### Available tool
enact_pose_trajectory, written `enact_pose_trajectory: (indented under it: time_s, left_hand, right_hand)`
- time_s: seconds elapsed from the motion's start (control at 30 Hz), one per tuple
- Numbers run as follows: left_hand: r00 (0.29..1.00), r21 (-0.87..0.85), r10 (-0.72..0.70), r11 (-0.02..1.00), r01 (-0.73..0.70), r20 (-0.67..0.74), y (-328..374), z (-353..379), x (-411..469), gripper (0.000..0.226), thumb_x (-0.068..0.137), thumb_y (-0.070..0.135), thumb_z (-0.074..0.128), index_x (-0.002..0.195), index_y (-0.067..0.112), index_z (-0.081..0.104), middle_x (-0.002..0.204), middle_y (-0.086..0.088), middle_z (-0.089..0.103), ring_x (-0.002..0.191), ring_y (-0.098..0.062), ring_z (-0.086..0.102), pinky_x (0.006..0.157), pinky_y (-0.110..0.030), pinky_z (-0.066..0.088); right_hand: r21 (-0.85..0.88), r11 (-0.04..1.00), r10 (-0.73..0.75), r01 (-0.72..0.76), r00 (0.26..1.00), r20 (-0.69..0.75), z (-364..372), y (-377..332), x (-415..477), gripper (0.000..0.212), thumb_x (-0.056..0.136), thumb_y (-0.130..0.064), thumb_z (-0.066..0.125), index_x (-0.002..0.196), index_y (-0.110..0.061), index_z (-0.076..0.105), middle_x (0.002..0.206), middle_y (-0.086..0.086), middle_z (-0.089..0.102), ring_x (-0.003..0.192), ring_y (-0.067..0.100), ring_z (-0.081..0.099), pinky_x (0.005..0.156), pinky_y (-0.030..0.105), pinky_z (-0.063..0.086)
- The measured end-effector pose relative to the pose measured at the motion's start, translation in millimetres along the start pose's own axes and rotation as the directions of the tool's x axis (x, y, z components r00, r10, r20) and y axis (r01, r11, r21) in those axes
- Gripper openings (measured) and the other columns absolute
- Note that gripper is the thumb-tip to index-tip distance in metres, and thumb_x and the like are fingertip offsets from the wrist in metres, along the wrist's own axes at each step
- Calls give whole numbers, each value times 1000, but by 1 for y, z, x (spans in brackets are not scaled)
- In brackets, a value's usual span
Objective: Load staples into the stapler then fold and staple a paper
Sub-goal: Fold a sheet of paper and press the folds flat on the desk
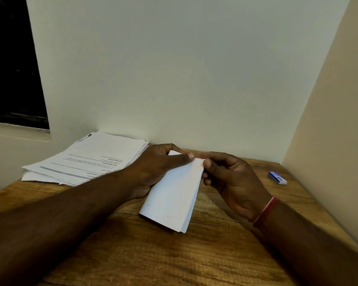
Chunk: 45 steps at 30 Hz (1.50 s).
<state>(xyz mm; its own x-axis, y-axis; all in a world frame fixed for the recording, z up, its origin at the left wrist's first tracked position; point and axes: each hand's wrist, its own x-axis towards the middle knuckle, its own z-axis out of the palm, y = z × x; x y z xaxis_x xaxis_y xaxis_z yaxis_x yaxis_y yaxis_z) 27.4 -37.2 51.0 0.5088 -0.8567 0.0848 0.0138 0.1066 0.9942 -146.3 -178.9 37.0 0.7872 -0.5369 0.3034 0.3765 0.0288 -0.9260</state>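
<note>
A folded white paper (172, 199) lies tilted over the middle of the wooden table (145, 254), its near end resting on the wood. My left hand (155, 168) grips its far left part, thumb laid across the top edge. My right hand (229, 178) pinches the far right corner between thumb and fingers. Two small staple marks show near the paper's lower end. A small blue and white staple box (277, 177) lies at the right, close to the side wall. No stapler is in view.
A stack of printed sheets (87, 159) sits at the back left against the wall. A beige side panel (329, 141) borders the table on the right. A dark window (12, 65) is at the upper left.
</note>
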Motion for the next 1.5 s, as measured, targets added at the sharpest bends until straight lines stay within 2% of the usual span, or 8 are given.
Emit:
enact_pose_trajectory:
  time_s: [0.23, 0.47, 0.67, 0.83, 1.13, 1.27, 1.4, 1.5]
  left_hand:
    - [999, -71, -17, 997, 19, 34, 4, 3, -6, 26, 92, 21, 89, 109, 8, 75, 100, -16, 85, 83, -25, 83, 64, -30, 64]
    - [983, -115, -50, 991, 71, 178, 7, 1, -9, 19, 96, 16, 84, 111, 7, 77, 115, -27, 82, 95, -32, 83, 73, -34, 66]
    - [972, -98, -62, 991, 86, 226, 4, -6, -6, 43, 100, 17, 82, 131, -10, 70, 129, -32, 77, 120, -47, 77, 99, -49, 64]
    - [986, 33, 13, 999, -18, 165, 1, -4, -2, 18, 100, 16, 80, 117, 8, 79, 136, -32, 74, 135, -52, 67, 119, -62, 53]
    - [989, 11, -4, 1000, 3, 148, 6, -1, -7, 14, 100, 16, 80, 112, 10, 82, 128, -27, 79, 109, -33, 77, 103, -46, 60]
    - [990, -52, -12, 998, 19, 142, 12, 1, -13, 19, 97, 17, 83, 111, 5, 82, 112, -21, 83, 94, -30, 81, 79, -37, 66]
    - [974, 163, 216, 965, -203, -66, 19, 3, -17, 17, 89, 27, 93, 99, 14, 87, 101, -4, 87, 90, -22, 84, 76, -39, 68]
    - [834, 489, 550, 740, -462, -44, 20, 5, -19, 7, 89, 33, 94, 90, 30, 87, 99, 18, 85, 96, -1, 80, 83, -18, 60]
  right_hand:
    - [25, 999, 25, -26, 999, 32, -1, 0, 0, 46, 80, -15, 84, 120, 6, 79, 96, 15, 78, 78, 18, 67, 70, 29, 59]
    - [38, 999, 32, -34, 998, 53, 1, 0, -1, 51, 80, -14, 83, 123, 11, 75, 88, 13, 76, 76, 17, 66, 71, 29, 58]
    - [73, 997, 25, -29, 998, 56, 3, 0, 0, 48, 77, -13, 85, 119, 9, 76, 90, 15, 76, 75, 19, 67, 68, 29, 60]
    - [78, 996, 27, -32, 997, 68, 4, -2, -1, 26, 74, -15, 85, 97, -4, 84, 83, 11, 76, 72, 17, 67, 66, 27, 59]
    - [44, 999, 1, -5, 995, 95, 4, -1, -2, 18, 75, -17, 86, 91, -7, 85, 85, 11, 77, 76, 19, 67, 70, 29, 60]
    - [50, 999, -13, 10, 998, 67, 3, 0, 0, 32, 81, -14, 84, 106, 4, 78, 89, 16, 74, 77, 20, 68, 71, 31, 60]
    - [35, 997, -74, 75, 997, -19, 4, -2, -1, 35, 89, -10, 79, 118, 10, 74, 92, 16, 74, 79, 22, 68, 73, 34, 59]
    - [-75, 982, -180, 173, 979, -99, 7, -6, -3, 30, 88, -13, 83, 114, 2, 79, 91, 12, 77, 80, 25, 71, 79, 44, 58]
